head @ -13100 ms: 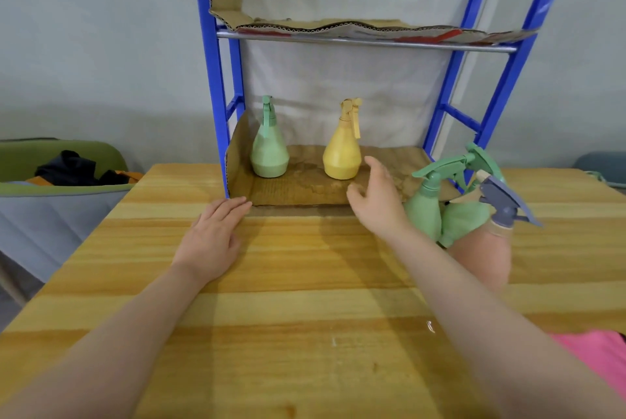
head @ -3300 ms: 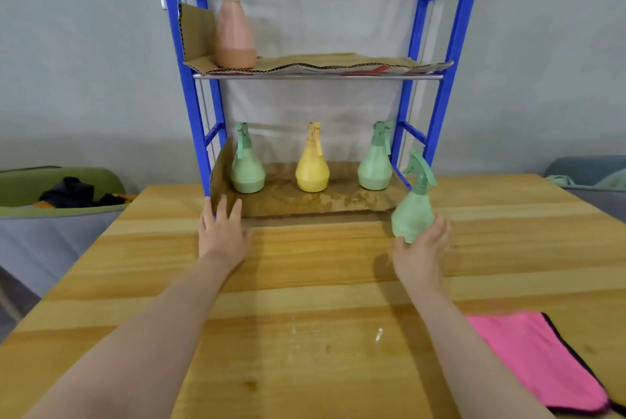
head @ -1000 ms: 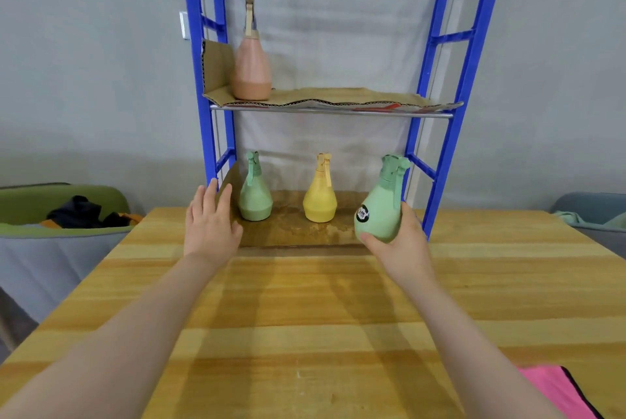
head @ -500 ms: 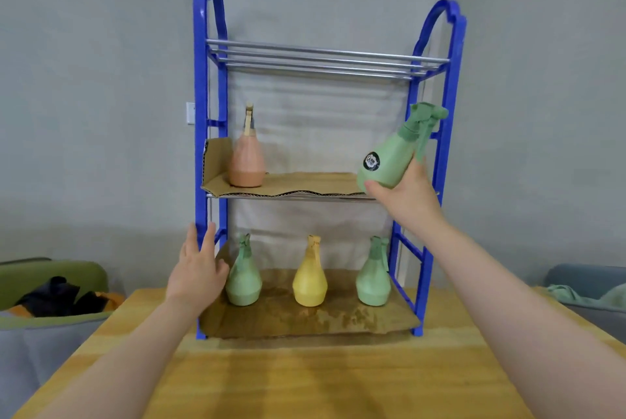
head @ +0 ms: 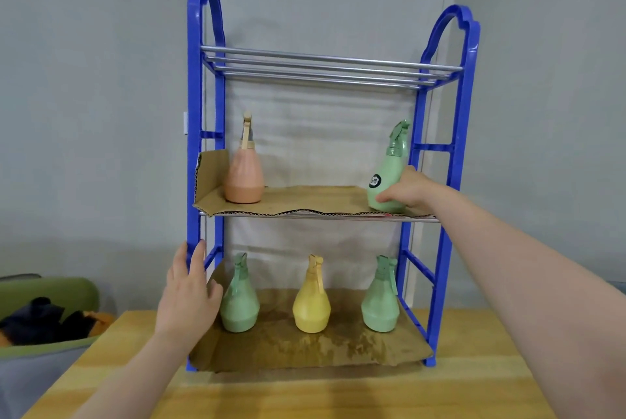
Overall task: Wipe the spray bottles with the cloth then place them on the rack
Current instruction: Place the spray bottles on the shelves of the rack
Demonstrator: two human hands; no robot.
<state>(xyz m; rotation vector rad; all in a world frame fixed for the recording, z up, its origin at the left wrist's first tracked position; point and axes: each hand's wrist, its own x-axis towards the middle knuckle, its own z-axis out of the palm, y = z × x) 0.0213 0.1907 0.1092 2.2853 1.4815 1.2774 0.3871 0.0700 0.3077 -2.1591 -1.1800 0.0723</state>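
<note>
1. Our right hand [head: 408, 190] curls its fingers [head: 386, 197] round the green spray bottle [head: 388, 178], at the middle shelf's [head: 305, 203] right end.
2. Half a second ago it hung tilted above that shelf.
3. Our left hand [head: 188, 296] rests flat-fingered against the rack [head: 194, 181].

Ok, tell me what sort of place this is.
Probably a plain room set up for a tidying exercise, not a real shop or kitchen. A small blue rack lined with cardboard stands on a wooden table against bare grey walls, and a green cushioned seat with clothes sits at left.
</note>
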